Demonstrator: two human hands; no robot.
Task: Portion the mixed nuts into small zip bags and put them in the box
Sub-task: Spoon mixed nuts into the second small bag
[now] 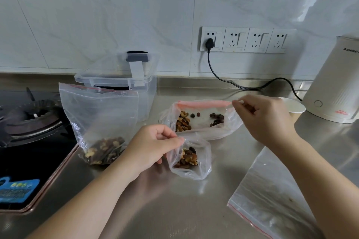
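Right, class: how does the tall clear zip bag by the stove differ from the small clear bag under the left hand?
The tall clear zip bag stands upright, untouched; the small clear bag lies slumped, pinched by the left hand. The tall one is larger and mostly empty above its nuts. Both are transparent and hold mixed nuts.

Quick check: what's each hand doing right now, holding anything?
Left hand: closed, pinching the mouth of the small zip bag with nuts in it.
Right hand: closed, pinching the pink zip edge of the second bag.
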